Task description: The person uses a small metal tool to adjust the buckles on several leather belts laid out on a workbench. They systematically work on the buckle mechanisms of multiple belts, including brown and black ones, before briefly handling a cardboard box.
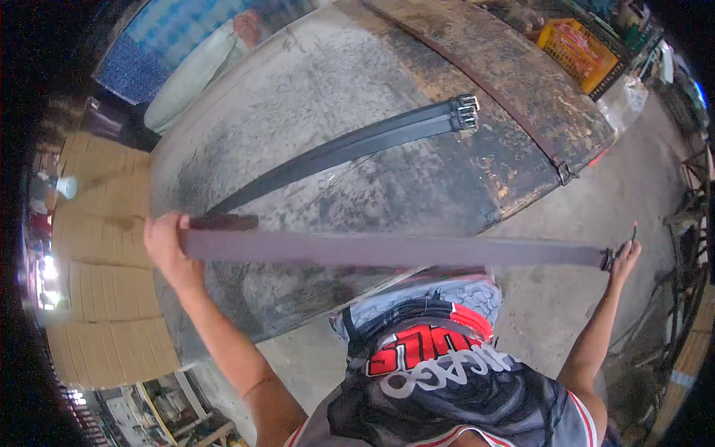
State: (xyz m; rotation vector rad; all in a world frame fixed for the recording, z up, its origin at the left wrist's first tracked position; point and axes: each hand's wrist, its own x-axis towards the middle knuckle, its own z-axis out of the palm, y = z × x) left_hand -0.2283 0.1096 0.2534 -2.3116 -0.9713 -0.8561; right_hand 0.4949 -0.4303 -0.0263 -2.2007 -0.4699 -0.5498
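Note:
Stretched nearly level in front of my body is a dark brown belt (395,248), a little blurred by motion. My left hand (170,249) is closed round its left end, and a short brown piece of strap (223,222) shows beside that hand. At the buckle end, my right hand (627,257) grips the belt, the buckle partly hidden by the fingers. A thin dark thing with a red tip (634,227) sticks up from the right hand; its kind is unclear. Beyond the held belt, black belts (350,147) lie together on the worn table (298,89), buckles toward the right.
Another brown belt (484,83) crosses the table's far right part, its buckle by the edge. A yellow crate (577,52) stands past the far right corner. Cardboard (104,283) borders the table's left side. At the far left are a pale sack (190,78) and blue cloth (171,37).

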